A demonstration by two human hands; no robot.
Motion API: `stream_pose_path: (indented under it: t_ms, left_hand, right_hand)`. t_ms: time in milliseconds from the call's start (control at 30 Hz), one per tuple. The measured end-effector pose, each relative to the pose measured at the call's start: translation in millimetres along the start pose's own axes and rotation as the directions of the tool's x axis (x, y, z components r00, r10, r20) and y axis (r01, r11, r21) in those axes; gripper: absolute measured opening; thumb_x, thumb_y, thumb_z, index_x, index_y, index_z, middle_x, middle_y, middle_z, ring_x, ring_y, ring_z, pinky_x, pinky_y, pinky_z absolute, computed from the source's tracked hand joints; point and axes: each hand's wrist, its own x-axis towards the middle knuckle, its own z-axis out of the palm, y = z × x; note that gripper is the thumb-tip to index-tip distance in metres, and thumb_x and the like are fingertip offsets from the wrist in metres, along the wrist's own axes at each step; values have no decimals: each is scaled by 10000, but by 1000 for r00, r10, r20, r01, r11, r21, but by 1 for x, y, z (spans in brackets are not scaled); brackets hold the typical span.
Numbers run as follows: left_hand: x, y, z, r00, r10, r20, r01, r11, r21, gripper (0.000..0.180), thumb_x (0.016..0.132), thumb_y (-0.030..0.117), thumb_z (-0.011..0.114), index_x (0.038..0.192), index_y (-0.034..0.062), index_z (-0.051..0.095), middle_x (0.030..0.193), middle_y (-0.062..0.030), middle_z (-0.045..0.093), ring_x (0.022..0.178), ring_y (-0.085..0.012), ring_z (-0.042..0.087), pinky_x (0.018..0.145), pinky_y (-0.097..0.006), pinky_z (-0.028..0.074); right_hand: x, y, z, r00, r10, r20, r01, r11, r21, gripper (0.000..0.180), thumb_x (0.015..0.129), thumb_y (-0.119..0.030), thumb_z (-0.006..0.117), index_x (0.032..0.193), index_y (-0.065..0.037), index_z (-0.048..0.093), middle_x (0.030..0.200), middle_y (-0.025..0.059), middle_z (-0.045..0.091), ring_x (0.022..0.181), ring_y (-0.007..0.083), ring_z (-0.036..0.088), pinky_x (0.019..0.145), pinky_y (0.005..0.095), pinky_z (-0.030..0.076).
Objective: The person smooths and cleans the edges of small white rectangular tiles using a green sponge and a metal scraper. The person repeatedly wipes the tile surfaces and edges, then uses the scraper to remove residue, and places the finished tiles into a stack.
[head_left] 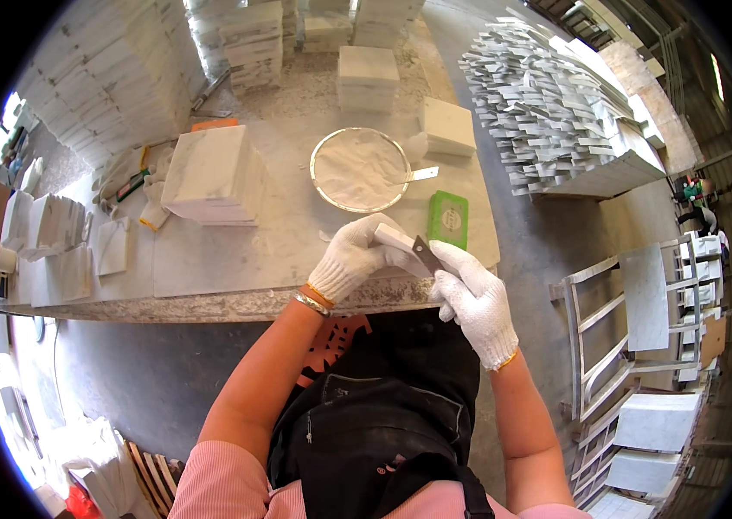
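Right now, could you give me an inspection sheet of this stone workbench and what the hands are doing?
Surface: grey stone workbench, dusty, with a rough front edge.
Job's things: small white tile held in the left hand; dark blade tool in the right hand, set against the tile.
Clutter: round sieve of white powder, green block, stack of marble tiles, loose tile pieces.
Hands: both in white knit gloves, both closed on their things.
Cables: nothing seen.
Surroundings: heap of narrow tile strips, metal rack with slabs.
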Motion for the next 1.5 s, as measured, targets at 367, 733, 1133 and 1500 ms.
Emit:
stream_pose_path:
  t_ms: [367,733,1133,1500]
  left_hand:
    - [-3,1,-1,998,-57,-33,60,994,94,287,784,-30,798,1017,49,650,927,5,689,873,-78,634,791,-269,538]
    - [2,27,2,999,13,-40,1,942,336,407,721,137,901,1055,36,691,927,-34,717,870,-105,649,791,-288,547]
    - [4,19,0,1000,0,31,-8,966,257,329,722,87,895,986,39,705,890,10,697,841,-71,633,752,-250,542]
    - [4,12,-1,999,-30,25,26,986,165,335,711,64,889,986,32,700,876,-6,709,811,-79,643,722,-264,557]
  right_hand:
    - [-12,6,-26,982,69,-176,-54,995,86,377,977,-124,606,1352,-86,634,822,24,691,589,48,561,516,191,416]
    - [10,6,-27,999,-1,-50,1,1000,-4,262,978,-86,606,1208,-81,732,802,1,661,644,55,547,598,218,473]
    - [32,-2,-39,974,-143,177,171,974,-151,300,934,-19,580,1195,-43,726,817,11,655,696,69,586,619,220,490]
    - [33,-11,-40,968,-101,232,140,977,-158,260,958,-55,609,1187,-38,731,967,41,740,777,83,625,712,252,516]
